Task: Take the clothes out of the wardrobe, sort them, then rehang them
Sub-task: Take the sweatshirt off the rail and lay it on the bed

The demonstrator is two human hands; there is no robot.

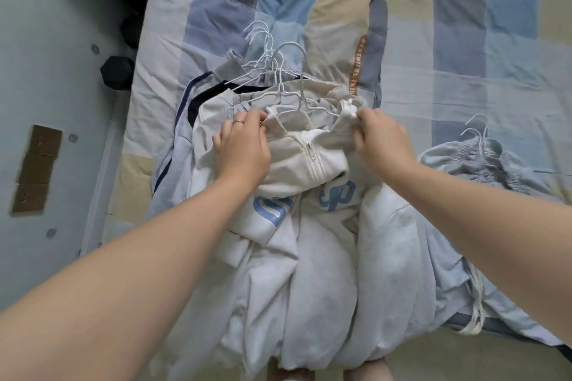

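Note:
A heap of pale clothes lies on the bed, topped by a cream zip-up top (305,161) on a white wire hanger (298,93). Under it is a white hoodie with blue letters (309,241). My left hand (243,148) grips the cream top's left shoulder at the collar. My right hand (382,139) pinches its right shoulder. Several more white hangers (263,49) fan out behind the heap, still in other garments. A dark-trimmed garment (198,102) sticks out at the heap's left.
The bed carries a blue, grey and beige checked cover (464,25). A light blue garment on hangers (483,158) lies apart at the right. Left of the bed is pale floor with a brown strip (37,170) and dark dumbbells (117,71).

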